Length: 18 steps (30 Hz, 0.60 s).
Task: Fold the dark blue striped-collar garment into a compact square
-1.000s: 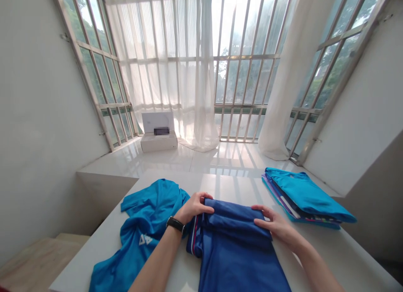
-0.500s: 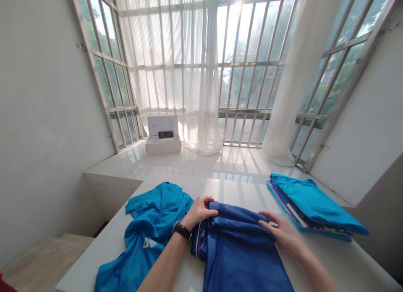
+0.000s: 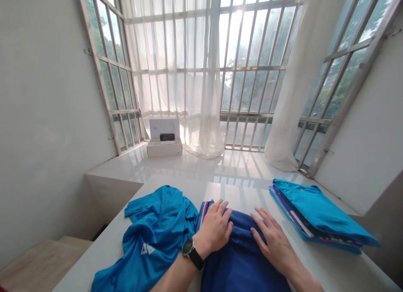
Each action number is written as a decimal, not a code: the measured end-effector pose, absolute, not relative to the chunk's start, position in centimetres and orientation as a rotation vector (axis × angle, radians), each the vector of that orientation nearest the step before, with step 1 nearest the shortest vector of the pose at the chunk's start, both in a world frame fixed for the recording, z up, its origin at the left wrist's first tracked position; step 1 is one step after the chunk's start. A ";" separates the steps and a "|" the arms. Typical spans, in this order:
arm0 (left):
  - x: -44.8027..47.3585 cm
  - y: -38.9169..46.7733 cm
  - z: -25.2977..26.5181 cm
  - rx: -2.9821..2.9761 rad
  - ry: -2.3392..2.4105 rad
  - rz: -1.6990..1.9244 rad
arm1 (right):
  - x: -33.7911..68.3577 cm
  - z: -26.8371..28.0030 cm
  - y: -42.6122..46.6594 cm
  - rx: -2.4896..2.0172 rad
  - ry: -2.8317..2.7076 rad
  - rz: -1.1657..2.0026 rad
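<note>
A navy blue garment point(image 3: 242, 262) with a striped edge at its left lies folded on the white table point(image 3: 103, 241). My left hand point(image 3: 217, 224), with a black watch on the wrist, rests on its upper left part, fingers stretched out. Over the garment's upper right side my right hand point(image 3: 272, 237) lies with fingers spread. Neither hand grips the cloth. To the left, a crumpled bright blue shirt point(image 3: 160, 224) with a white logo touches or nearly touches the navy garment.
A stack of folded clothes point(image 3: 321, 216), bright blue on top, sits at the right. Toward the back left, an open white box point(image 3: 164, 148) stands on the tiled sill. Sheer curtains point(image 3: 204, 115) hang before the barred windows.
Both hands have let go of the garment's far edge and now lie flat on it. My left hand has moved right, and its fingers have opened out. The view has shifted slightly.
</note>
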<state>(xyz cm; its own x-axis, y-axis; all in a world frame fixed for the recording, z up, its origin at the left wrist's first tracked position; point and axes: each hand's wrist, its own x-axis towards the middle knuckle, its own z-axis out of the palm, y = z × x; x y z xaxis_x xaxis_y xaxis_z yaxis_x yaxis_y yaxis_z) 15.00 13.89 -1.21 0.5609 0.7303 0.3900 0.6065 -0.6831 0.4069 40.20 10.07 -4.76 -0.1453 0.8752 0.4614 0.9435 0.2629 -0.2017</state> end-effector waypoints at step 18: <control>12.9 10.6 0.3 2.738 1.030 0.581 | 37.2 -4.2 5.0 -1.589 -2.269 -0.258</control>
